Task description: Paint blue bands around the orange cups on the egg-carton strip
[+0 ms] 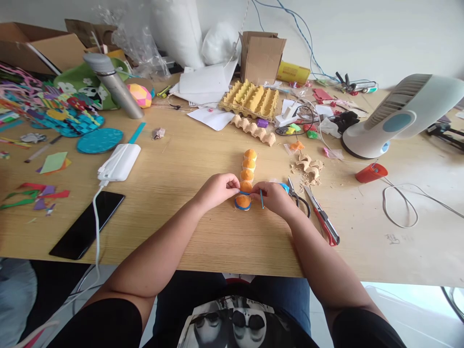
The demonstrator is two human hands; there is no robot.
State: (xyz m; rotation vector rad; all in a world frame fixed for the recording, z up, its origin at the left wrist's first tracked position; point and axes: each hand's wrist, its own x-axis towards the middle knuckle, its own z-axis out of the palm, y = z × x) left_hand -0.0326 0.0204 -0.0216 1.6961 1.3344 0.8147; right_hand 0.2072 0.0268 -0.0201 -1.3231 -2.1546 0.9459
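In front of me on the table lies a strip of egg-carton cups [248, 164] painted orange on top. Blue edging runs around the base of the nearest cup. A thin blue strip [262, 198] crosses beside the second cup, one end hanging down from my right fingers. My left hand [218, 189] is closed in a pinch at the cup's left side, where the blue strip meets it. On the other side, my right hand [275, 197] pinches the blue strip. Scissors [299, 195] lie just right of that hand, partly covered, next to a red utility knife [324, 220].
A white fan [395, 116] and a red cup [371, 172] stand at right. Carton scraps [310, 166] lie nearer. Behind are a yellow egg tray [250, 99] and an unpainted strip [253, 129]. At left: a phone [87, 224], power bank [119, 163] and flask [119, 89].
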